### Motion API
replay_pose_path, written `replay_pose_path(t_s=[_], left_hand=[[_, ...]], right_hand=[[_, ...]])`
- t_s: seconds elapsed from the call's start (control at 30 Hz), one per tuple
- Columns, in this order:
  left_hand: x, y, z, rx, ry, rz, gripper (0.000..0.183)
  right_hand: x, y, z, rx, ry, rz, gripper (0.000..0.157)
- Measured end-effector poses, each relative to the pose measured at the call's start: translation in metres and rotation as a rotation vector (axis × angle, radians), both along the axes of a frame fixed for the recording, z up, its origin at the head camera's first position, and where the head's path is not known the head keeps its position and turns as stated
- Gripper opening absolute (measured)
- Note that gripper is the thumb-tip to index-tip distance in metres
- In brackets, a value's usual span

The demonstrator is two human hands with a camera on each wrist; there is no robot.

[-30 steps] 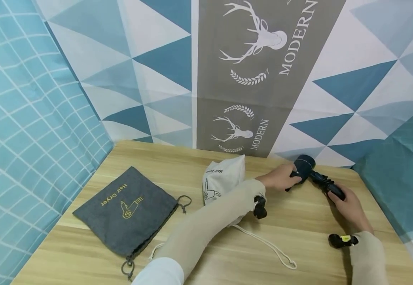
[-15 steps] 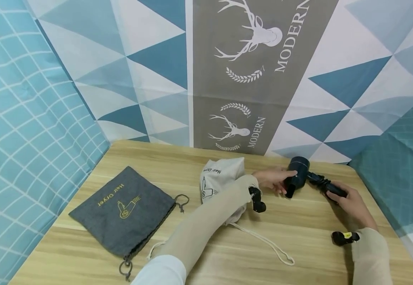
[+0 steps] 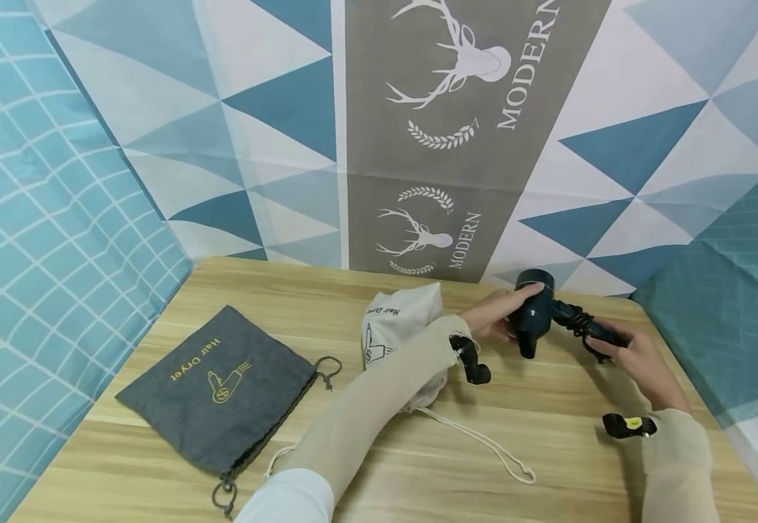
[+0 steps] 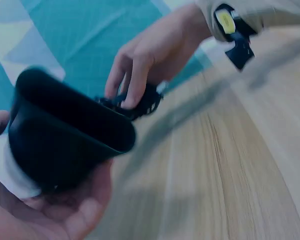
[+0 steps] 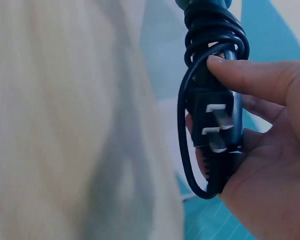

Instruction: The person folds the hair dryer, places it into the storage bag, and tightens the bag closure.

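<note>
A dark hair dryer (image 3: 534, 309) is held above the right back of the table by both hands. My left hand (image 3: 493, 314) grips its barrel, with the thumb along the near side and fingers curled beneath. In the left wrist view the flat nozzle (image 4: 72, 120) opens toward the camera. My right hand (image 3: 640, 359) holds the handle, around which the black cord (image 5: 215, 37) is wound. The two-prong plug (image 5: 215, 122) lies against the handle, seen in the right wrist view, the thumb pressing the cord just above it.
A pale drawstring bag (image 3: 405, 319) printed "Hair Dryer" sits partly behind my left forearm, its white cord (image 3: 477, 436) trailing forward. A flat grey drawstring bag (image 3: 222, 392) lies on the left of the wooden table (image 3: 418, 472). Patterned cloth (image 3: 274, 109) hangs behind.
The left hand has shifted its grip on the barrel, its thumb now along the side. The hair dryer has turned, nozzle toward the viewer, and both hands have lifted it slightly.
</note>
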State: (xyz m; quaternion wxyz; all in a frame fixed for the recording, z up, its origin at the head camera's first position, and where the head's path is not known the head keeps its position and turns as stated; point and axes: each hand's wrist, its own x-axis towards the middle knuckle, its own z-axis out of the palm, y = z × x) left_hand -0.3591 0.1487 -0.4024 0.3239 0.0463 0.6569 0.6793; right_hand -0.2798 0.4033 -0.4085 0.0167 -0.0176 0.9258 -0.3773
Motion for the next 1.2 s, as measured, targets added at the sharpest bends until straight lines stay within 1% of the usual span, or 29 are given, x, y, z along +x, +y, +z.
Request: replay_pose_path(t_s=[0.07, 0.1, 0.17, 0.27, 0.37, 0.43, 0.5, 0.6, 0.77, 0.9, 1.0, 1.2], left_hand=[[0.001, 0.0, 0.005, -0.013, 0.009, 0.03, 0.064], [0.002, -0.001, 0.007, -0.018, 0.025, 0.045, 0.062], [0.004, -0.004, 0.01, 0.019, 0.026, 0.072, 0.061], [0.008, -0.011, 0.016, 0.097, 0.008, 0.125, 0.06], [0.011, -0.02, 0.026, 0.133, 0.04, 0.149, 0.06], [0.013, -0.026, 0.033, 0.136, 0.07, 0.159, 0.059], [0.015, -0.031, 0.039, 0.156, 0.09, 0.155, 0.057], [0.019, -0.036, 0.048, 0.214, 0.084, 0.13, 0.055], [0.027, -0.045, 0.056, 0.269, 0.075, 0.11, 0.054], [0.033, -0.054, 0.062, 0.301, 0.07, 0.1, 0.053], [0.038, -0.062, 0.067, 0.303, 0.079, 0.108, 0.053], [0.049, -0.078, 0.076, 0.31, 0.089, 0.111, 0.053]], right_hand=[[-0.001, -0.008, 0.006, -0.004, 0.03, 0.015, 0.064], [-0.001, -0.011, 0.009, -0.007, 0.049, 0.024, 0.063], [0.0, -0.018, 0.014, 0.0, 0.088, 0.042, 0.06], [0.002, -0.028, 0.02, 0.013, 0.108, 0.055, 0.058], [0.004, -0.036, 0.026, 0.029, 0.12, 0.05, 0.058], [0.006, -0.041, 0.031, 0.04, 0.126, 0.031, 0.057], [0.008, -0.045, 0.037, 0.045, 0.143, 0.025, 0.056], [0.011, -0.049, 0.046, 0.055, 0.17, 0.029, 0.054], [0.015, -0.056, 0.059, 0.069, 0.215, 0.056, 0.049], [0.021, -0.064, 0.071, 0.099, 0.235, 0.051, 0.051], [0.025, -0.071, 0.08, 0.117, 0.236, 0.037, 0.052], [0.035, -0.086, 0.091, 0.135, 0.257, 0.05, 0.051]])
